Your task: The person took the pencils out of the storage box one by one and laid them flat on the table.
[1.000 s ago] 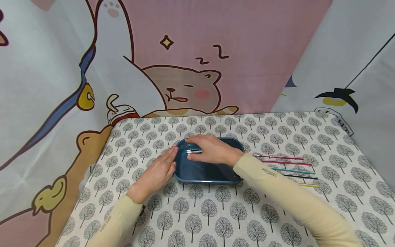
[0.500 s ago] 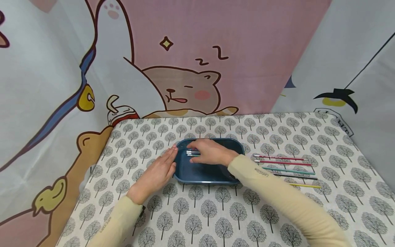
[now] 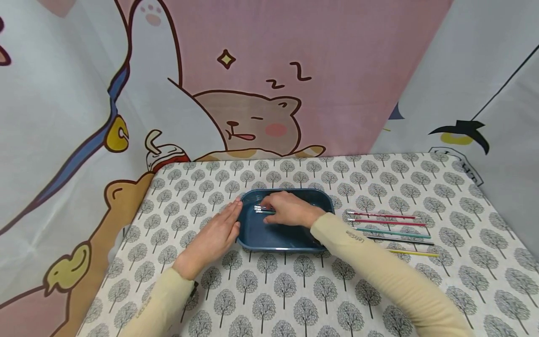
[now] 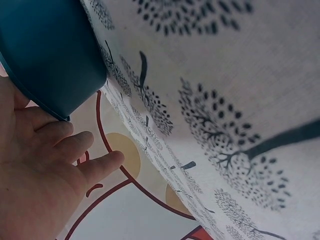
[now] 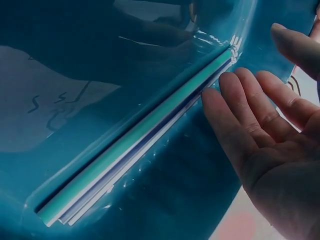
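A dark blue rectangular tray stands on the table. My left hand rests with straight fingers against its left end; in the left wrist view the fingertips lie at the rim of the tray. My right hand is inside the tray, over a small bundle of pencils, hiding most of their length. The right wrist view shows a green pencil side by side with dark blue and pale ones along the tray's wall. There, my loosely extended right fingers are beside the bundle without gripping it; whether they touch it, I cannot tell.
To the right of the tray, several pencils lie roughly parallel on the tree-print cloth: two red ones, including this pencil, a teal pencil, a black pencil and a yellow pencil. A cartoon-print curtain hangs behind.
My right hand has drawn slightly back to the right and lower in the tray, uncovering more of the pencil ends. The left hand and the tray have stayed in place.
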### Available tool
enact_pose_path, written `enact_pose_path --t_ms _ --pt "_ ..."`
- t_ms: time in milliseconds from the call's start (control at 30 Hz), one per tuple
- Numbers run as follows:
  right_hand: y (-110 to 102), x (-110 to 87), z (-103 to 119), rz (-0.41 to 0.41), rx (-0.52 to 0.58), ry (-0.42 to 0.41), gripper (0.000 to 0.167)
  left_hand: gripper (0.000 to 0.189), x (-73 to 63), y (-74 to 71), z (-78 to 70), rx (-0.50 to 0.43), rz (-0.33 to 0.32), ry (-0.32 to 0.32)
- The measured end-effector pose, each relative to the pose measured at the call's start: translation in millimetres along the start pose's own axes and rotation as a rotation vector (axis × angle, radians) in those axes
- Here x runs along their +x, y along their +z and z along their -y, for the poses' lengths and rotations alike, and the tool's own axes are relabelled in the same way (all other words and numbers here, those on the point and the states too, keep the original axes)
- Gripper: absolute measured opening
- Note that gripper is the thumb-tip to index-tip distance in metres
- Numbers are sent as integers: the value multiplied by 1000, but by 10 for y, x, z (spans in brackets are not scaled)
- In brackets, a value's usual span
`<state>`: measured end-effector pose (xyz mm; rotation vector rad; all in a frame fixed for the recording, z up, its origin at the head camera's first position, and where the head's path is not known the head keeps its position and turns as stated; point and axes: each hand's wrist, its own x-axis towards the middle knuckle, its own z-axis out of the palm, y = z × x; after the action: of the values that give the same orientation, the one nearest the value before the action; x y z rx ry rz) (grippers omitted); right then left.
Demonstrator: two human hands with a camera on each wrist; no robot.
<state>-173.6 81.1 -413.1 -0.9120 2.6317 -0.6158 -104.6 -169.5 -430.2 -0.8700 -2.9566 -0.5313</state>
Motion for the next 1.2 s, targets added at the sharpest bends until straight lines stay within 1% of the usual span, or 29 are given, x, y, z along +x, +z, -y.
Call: enact_pose_path --t_ms 233,500,733,867,1033,1200 --pt "36 3 -14 4 -19 9 44 56 0 13 8 5 -13 16" --pt "83 18 -34 1 -32 -32 41 57 -12 24 12 -2 -23 11" --pt "94 7 -62 -7 -69 -53 35 56 -4 18 2 -4 -18 8" --pt "107 2 -63 -18 -95 -63 38 56 -1 20 4 -5 -21 11" --pt "132 12 -61 -10 -123 -60 43 56 0 21 4 -4 -25 19" --pt "143 5 -57 -9 -126 -65 35 56 -3 17 2 -4 -22 19"
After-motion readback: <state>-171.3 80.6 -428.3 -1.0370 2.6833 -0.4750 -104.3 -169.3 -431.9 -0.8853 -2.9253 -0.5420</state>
